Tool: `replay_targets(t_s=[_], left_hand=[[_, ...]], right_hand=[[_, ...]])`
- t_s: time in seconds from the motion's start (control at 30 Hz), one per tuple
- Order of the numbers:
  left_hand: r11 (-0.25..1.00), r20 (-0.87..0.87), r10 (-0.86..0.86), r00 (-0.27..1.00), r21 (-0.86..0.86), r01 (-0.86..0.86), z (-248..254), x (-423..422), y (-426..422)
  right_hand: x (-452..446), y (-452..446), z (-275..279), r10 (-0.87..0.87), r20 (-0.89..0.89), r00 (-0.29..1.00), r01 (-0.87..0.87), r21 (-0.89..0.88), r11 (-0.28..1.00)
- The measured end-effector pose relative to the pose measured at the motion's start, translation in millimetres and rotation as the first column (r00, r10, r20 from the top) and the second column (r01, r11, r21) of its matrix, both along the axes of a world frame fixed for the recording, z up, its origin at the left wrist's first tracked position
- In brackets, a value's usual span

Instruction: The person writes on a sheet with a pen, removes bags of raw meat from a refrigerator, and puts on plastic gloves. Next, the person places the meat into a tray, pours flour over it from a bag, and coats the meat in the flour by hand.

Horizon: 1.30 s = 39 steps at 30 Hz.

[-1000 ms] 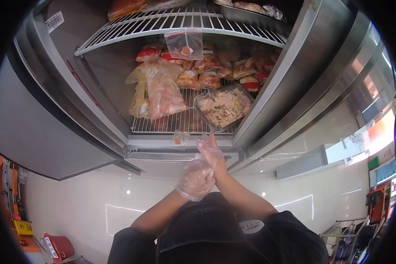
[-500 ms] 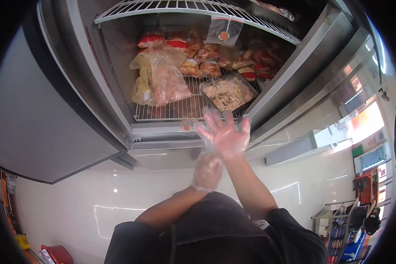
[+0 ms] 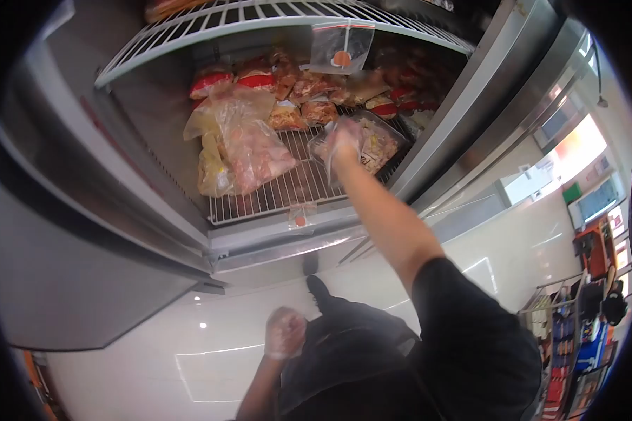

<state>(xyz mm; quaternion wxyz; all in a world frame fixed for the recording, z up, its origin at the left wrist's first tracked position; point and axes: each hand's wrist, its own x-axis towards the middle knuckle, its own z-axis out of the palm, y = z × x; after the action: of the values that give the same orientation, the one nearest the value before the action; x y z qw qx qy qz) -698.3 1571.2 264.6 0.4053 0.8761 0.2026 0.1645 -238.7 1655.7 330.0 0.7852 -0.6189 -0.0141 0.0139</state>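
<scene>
My right hand (image 3: 345, 142), in a clear plastic glove, reaches into the fridge over the left side of a clear-lidded tray (image 3: 380, 146) of pale chopped meat. Its fingers are blurred and partly hidden, so their grip on the tray is unclear. Part of the tray's handwritten label shows beside my wrist. My left hand (image 3: 286, 332), also gloved, hangs low in front of my body with its fingers curled in and nothing visible in them. Left of the tray, a large clear bag of raw meat (image 3: 253, 158) lies on the wire shelf (image 3: 295, 188).
Several smaller bags of meat (image 3: 319, 112) line the back of the shelf. Above runs another wire shelf (image 3: 274, 12) with a hanging plastic pouch (image 3: 342, 50). The open fridge door (image 3: 63, 281) stands at left. A stocked rack (image 3: 562, 323) is at far right.
My right hand has moved from in front of the fridge, palm spread, to the tray inside. My left hand has let go of the right wrist and dropped down. The view has shifted slightly.
</scene>
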Motion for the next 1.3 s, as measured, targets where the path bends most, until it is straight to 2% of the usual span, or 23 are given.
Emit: replay_targets(t_s=[0.03, 0.07, 0.13, 0.17, 0.2, 0.23, 0.27, 0.43, 0.63, 0.73, 0.8, 0.87, 0.9, 0.97, 1.0, 1.03, 1.07, 1.1, 1.13, 1.17, 1.23, 1.27, 1.3], left_hand=[[0.997, -0.167, 0.079, 0.983, 0.023, -0.077, -11.9, -18.7, 5.2], [0.985, -0.247, 0.158, 0.956, 0.109, -0.134, -25.8, -37.1, 7.7], [0.953, -0.376, 0.271, 0.886, 0.237, -0.191, -76.3, -98.8, 3.7], [0.944, -0.63, 0.307, 0.713, 0.296, -0.146, -86.8, -121.5, -4.4], [0.896, -0.61, 0.442, 0.658, 0.34, -0.286, -113.8, -154.6, -22.0], [0.878, -0.767, 0.451, 0.457, 0.289, -0.381, -179.2, -208.3, -25.6], [0.835, -0.83, 0.452, 0.326, 0.265, -0.482, -180.8, -213.1, -27.2], [0.761, -0.809, 0.477, 0.343, 0.184, -0.622, -94.6, -142.6, -3.1], [0.766, -0.736, 0.498, 0.459, 0.125, -0.63, -39.6, -95.2, 23.6], [0.802, -0.688, 0.482, 0.543, 0.096, -0.59, -19.6, -82.1, 35.6], [0.829, -0.649, 0.465, 0.602, 0.081, -0.553, -6.8, -76.1, 45.9], [0.864, -0.602, 0.429, 0.673, 0.057, -0.5, 4.9, -70.4, 56.2], [0.883, -0.57, 0.408, 0.713, 0.046, -0.468, 10.4, -68.1, 61.2], [0.922, -0.502, 0.346, 0.792, 0.027, -0.386, 23.4, -64.8, 74.0], [0.943, -0.459, 0.303, 0.835, 0.02, -0.331, 30.1, -61.5, 82.0], [0.962, -0.426, 0.252, 0.869, 0.009, -0.274, 37.3, -58.0, 88.9], [0.978, -0.377, 0.192, 0.906, 0.0, -0.207, 41.6, -51.7, 97.6], [0.99, -0.333, 0.127, 0.934, -0.013, -0.14, 45.1, -45.6, 107.5], [0.997, -0.276, 0.053, 0.96, -0.045, -0.068, 46.6, -31.4, 118.9], [0.997, -0.22, -0.019, 0.975, -0.081, 0.001, 43.5, -20.2, 127.1], [0.963, 0.056, -0.202, 0.978, -0.168, 0.209, 54.3, 15.7, 131.6], [0.91, 0.156, -0.274, 0.949, -0.276, 0.308, 72.0, 35.6, 129.4], [0.81, 0.194, -0.293, 0.936, -0.471, 0.351, 84.7, 49.2, 122.4]], right_hand=[[43.1, 9.0, 8.5, -0.152, 0.083, 0.985, 0.166, -0.2, 0.966], [87.9, 16.0, 18.1, -0.281, 0.185, 0.942, 0.332, -0.371, 0.867], [149.5, 20.5, 36.2, -0.361, 0.276, 0.891, 0.455, -0.522, 0.722], [175.6, 20.4, 46.6, -0.378, 0.295, 0.877, 0.478, -0.592, 0.649], [196.7, 19.6, 54.0, -0.382, 0.292, 0.877, 0.475, -0.652, 0.592], [213.8, 19.0, 58.2, -0.379, 0.274, 0.884, 0.454, -0.699, 0.553], [227.1, 18.4, 61.2, -0.37, 0.252, 0.894, 0.424, -0.743, 0.518], [264.6, 10.2, 66.5, -0.311, 0.176, 0.934, 0.309, -0.834, 0.457], [276.6, 7.6, 63.4, -0.345, 0.168, 0.923, 0.33, -0.808, 0.488], [284.8, 20.4, 53.1, -0.439, 0.198, 0.876, 0.437, -0.711, 0.551], [280.8, 33.8, 47.2, -0.525, 0.225, 0.821, 0.55, -0.558, 0.621], [268.4, 49.1, 45.1, -0.62, 0.262, 0.739, 0.673, -0.274, 0.687], [264.8, 56.0, 37.7, -0.663, 0.281, 0.694, 0.703, -0.065, 0.708], [248.7, 57.3, 16.7, -0.698, 0.313, 0.644, 0.578, 0.399, 0.712], [175.3, 37.7, 62.6, -0.604, 0.111, 0.79, 0.55, 0.309, 0.776], [117.3, 20.2, 85.1, -0.439, 0.021, 0.898, 0.371, 0.5, 0.783], [86.2, 3.7, 81.3, -0.302, 0.068, 0.951, 0.202, 0.602, 0.772], [53.5, -8.4, 81.1, -0.273, 0.096, 0.957, 0.153, 0.632, 0.76], [22.1, -30.4, 74.5, -0.007, 0.097, 0.995, -0.062, 0.686, 0.725], [-6.0, -46.2, 68.4, 0.071, 0.066, 0.995, -0.097, 0.685, 0.722], [-80.7, -92.2, 61.4, 0.377, 0.192, 0.906, -0.399, 0.681, 0.614], [-125.1, -107.6, 71.7, 0.38, 0.16, 0.911, -0.367, 0.733, 0.573], [-166.8, -122.0, 83.9, 0.378, 0.13, 0.917, -0.329, 0.782, 0.529]])
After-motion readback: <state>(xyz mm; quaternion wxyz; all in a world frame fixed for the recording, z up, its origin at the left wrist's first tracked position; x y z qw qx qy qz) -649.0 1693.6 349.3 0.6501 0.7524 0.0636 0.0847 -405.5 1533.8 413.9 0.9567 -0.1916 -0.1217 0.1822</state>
